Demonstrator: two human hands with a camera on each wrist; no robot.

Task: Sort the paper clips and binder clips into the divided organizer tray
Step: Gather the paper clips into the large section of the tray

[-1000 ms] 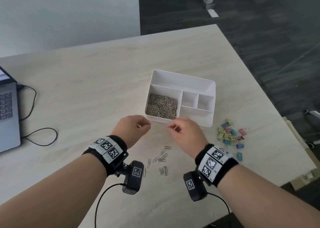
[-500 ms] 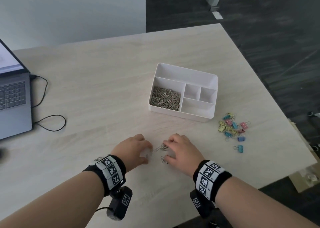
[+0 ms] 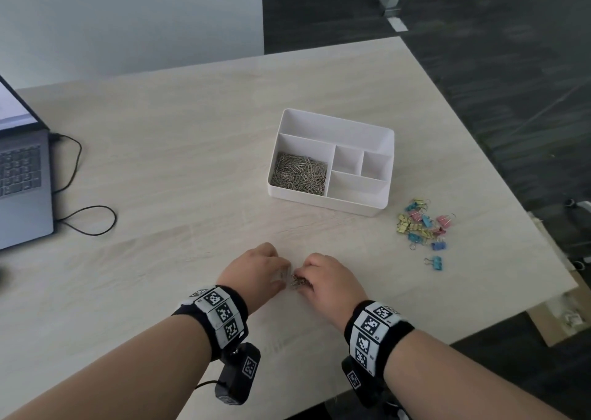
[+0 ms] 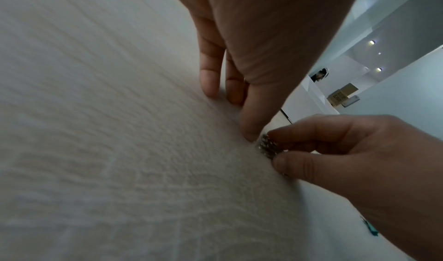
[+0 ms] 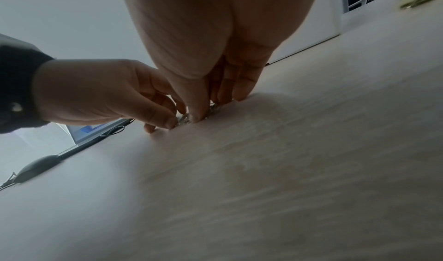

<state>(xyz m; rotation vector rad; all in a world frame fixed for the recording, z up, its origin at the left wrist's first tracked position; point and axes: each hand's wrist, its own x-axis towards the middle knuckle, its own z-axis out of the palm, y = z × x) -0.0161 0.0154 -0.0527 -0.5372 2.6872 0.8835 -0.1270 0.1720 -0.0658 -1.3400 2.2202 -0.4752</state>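
A small bunch of silver paper clips [image 3: 296, 281] lies on the table near its front edge, between my two hands. My right hand [image 3: 300, 275] pinches the bunch between thumb and forefinger, plain in the left wrist view, where the paper clips [image 4: 267, 146] show between the right hand's fingertips [image 4: 275, 162]. My left hand [image 3: 284, 275] stands on its fingertips [image 4: 210, 89], with its thumb against the bunch. The white divided tray [image 3: 358, 210] sits farther back; its large left compartment holds many paper clips [image 3: 299, 173]. Coloured binder clips [image 3: 422, 224] lie to the tray's right.
A grey laptop [image 3: 22, 183] with a looped black cable [image 3: 86, 218] stands at the left edge. The table's right edge [image 3: 511, 215] runs just past the binder clips, with dark floor beyond. The tray's three small compartments and its long back one hold nothing.
Both hands came back from the tray to the loose paper clips near the front edge and closed in on them. The scattered clips are now bunched between the hands.
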